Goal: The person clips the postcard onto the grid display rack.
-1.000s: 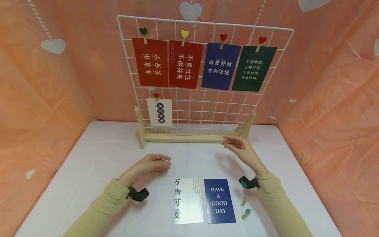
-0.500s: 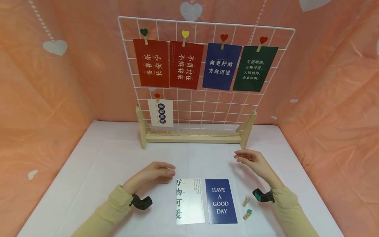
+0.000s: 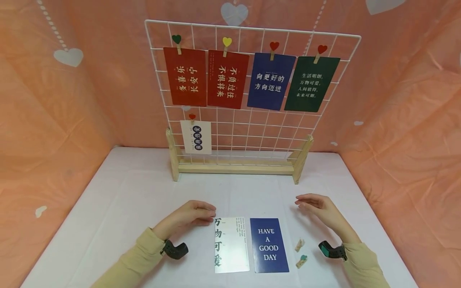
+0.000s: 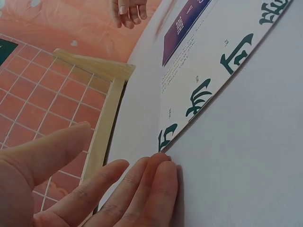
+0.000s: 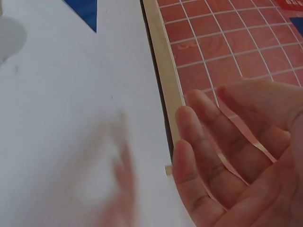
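Note:
My left hand [image 3: 189, 218] has its fingertips right at the top left corner of a white card [image 3: 231, 246] with large dark green characters. Its fingers are relaxed, and nothing is between them in the left wrist view. To the right of that card lies a blue card [image 3: 269, 245] reading "HAVE A GOOD DAY". My right hand [image 3: 321, 208] hovers over the table above two small wooden clips, its fingers loosely bent around nothing. One clip [image 3: 299, 245] has a pale top; the other clip [image 3: 301, 261] bears a teal heart.
A white wire grid [image 3: 248, 124] on a wooden stand [image 3: 235, 169] rises at the back. Across its top hang two red cards [image 3: 185, 78], a blue card [image 3: 271, 82] and a green card [image 3: 311, 85] on heart clips. A smaller white card [image 3: 196, 138] hangs lower left.
My right hand has drawn back from the grid stand, toward the right and nearer to me. My left hand has moved slightly right and nearer, up to the white card's corner.

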A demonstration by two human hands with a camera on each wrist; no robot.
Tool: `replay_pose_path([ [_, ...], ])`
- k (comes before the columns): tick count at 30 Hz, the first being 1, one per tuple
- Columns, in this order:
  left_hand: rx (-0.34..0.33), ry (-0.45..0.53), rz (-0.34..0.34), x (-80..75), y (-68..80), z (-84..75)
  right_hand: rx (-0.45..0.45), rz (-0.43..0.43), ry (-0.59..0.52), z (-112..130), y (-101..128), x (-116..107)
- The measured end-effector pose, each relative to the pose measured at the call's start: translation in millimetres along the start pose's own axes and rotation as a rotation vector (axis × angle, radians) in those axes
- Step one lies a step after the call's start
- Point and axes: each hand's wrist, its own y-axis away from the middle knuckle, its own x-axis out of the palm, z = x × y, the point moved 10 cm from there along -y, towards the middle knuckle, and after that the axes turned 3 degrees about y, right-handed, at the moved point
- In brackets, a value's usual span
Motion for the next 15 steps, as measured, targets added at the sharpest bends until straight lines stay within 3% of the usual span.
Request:
replay_pose_path([
  [8,-0.035,-0.031,-0.033,-1.8,-0.1,2.7,-0.013,0.008,-0.012,-5,14,-7],
  [15,-0.018,-0.05,-0.047,-1.7,0.0,1.9,0.006,0.073,-0.043,-10,25,-4],
])
